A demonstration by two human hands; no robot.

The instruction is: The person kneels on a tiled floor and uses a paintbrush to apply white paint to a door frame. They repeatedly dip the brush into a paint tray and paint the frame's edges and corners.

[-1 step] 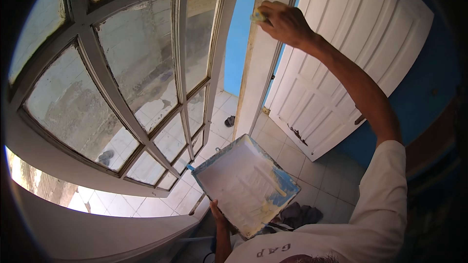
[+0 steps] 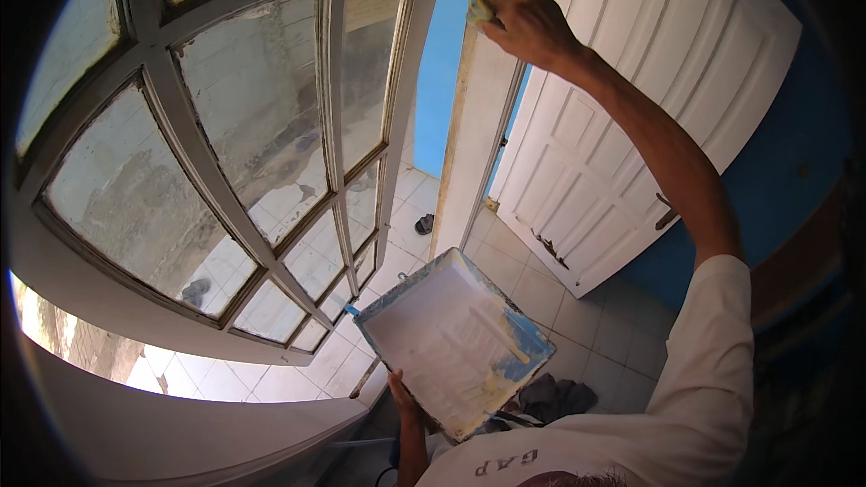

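My left hand [image 2: 408, 401] grips the near left rim of a paint tray [image 2: 428, 329], its fingers partly hidden underneath. White paint coats the tray, with blue and yellow stains along its right side. My right arm reaches up to a white door frame post [image 2: 469, 126]. Up there my right hand [image 2: 534, 25] is closed around a small paint-stained, yellowish-green thing [image 2: 481, 9], held against the post's edge. Whether it is a brush or a sponge cannot be made out. Bare brownish patches run down that edge.
A grey window-paned door [image 2: 336, 81] stands at the left. At the right a white panelled door [image 2: 622, 117] leans open before a blue wall [image 2: 767, 171]. A dark sandal [image 2: 425, 224] lies on the tiled floor [image 2: 519, 257], and a dark cloth [image 2: 559, 397] lies beside the tray.
My right hand has moved slightly up along the post with the small paint-stained thing in it. My left hand and the paint tray have stayed in place.
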